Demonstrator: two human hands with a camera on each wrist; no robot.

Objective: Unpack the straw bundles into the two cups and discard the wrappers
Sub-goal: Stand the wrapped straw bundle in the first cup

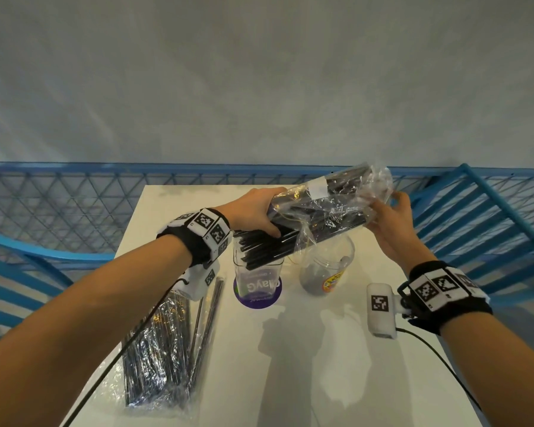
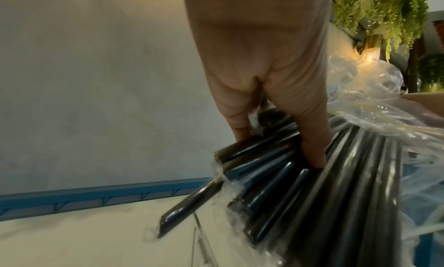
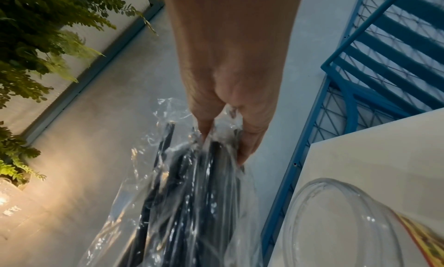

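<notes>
We hold the straw bundle (image 1: 318, 211) tilted over the two cups, w/ both hands. Our left hand (image 1: 253, 211) wraps its lower end, fingers (image 2: 310, 138) curled onto the black straws where they stick out of the wrapper (image 1: 370, 192), just above the purple-base cup (image 1: 258, 282). Our right hand (image 1: 392, 217) pinches the crumpled upper end. Clear cup (image 1: 324, 269) sits beside it. Second bundle (image 1: 164, 349) lies on the table (image 1: 336, 365), near-left.
</notes>
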